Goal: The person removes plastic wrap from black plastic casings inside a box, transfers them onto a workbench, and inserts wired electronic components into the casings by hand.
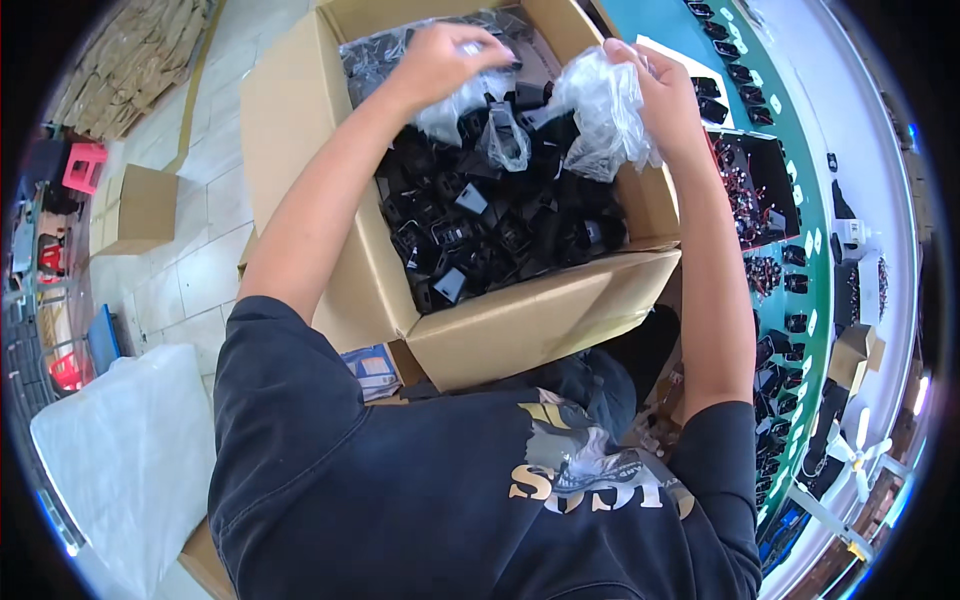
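Head view: right hand [655, 95] at upper middle of frame, fingers closed on crumpled clear plastic bag [600, 110], bag hanging over right part of open cardboard box [540, 315]. Left hand [450, 65] above box's far part, fingers curled; cannot tell whether it grips anything. Gap between hands; black plastic parts [470, 215] heaped below, inside box walls. Left forearm [325, 200] crosses box's left edge; right forearm [710, 260] passes by right corner. Left flap spreads toward tiled floor [205, 210]; teal table [645, 18] runs close along right.
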A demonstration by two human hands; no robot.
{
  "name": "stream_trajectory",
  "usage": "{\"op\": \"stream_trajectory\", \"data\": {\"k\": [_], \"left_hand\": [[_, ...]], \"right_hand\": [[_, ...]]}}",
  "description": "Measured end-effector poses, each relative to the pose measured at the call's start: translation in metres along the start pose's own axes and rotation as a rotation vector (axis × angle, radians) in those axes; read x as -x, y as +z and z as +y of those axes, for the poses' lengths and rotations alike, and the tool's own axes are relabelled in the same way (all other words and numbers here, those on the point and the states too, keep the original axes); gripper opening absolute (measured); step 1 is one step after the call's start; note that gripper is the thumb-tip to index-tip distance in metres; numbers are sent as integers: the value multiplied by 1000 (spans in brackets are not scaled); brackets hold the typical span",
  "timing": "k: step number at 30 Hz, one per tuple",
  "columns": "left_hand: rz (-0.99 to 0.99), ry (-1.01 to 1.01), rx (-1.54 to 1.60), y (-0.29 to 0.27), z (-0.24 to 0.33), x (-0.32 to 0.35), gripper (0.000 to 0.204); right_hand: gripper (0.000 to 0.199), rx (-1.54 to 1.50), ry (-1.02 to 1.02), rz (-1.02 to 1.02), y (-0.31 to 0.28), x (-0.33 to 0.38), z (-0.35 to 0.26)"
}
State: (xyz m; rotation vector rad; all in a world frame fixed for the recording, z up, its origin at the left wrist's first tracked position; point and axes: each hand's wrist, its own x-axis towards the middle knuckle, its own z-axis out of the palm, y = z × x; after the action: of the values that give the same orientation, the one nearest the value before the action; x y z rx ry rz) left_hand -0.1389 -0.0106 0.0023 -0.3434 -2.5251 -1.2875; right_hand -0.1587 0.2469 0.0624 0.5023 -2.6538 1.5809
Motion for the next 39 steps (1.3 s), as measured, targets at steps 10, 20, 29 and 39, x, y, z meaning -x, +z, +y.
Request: {"op": "stream_trajectory", "data": {"k": [10,20,29,39], "left_hand": [[-669,-347,-294,10,23,17,30],[-647,-269,-190,16,4,20,19],[-143,3,-25,-9,51,27,9],[6,197,-453,-35,93,15,11]], "right_hand": [[5,-36,71,-164,-15,34,36],[22,-248,50,-157,0,36,43],[29,-265,-7,38,4,36,42],[30,25,-205,227,1,37,46]]}}
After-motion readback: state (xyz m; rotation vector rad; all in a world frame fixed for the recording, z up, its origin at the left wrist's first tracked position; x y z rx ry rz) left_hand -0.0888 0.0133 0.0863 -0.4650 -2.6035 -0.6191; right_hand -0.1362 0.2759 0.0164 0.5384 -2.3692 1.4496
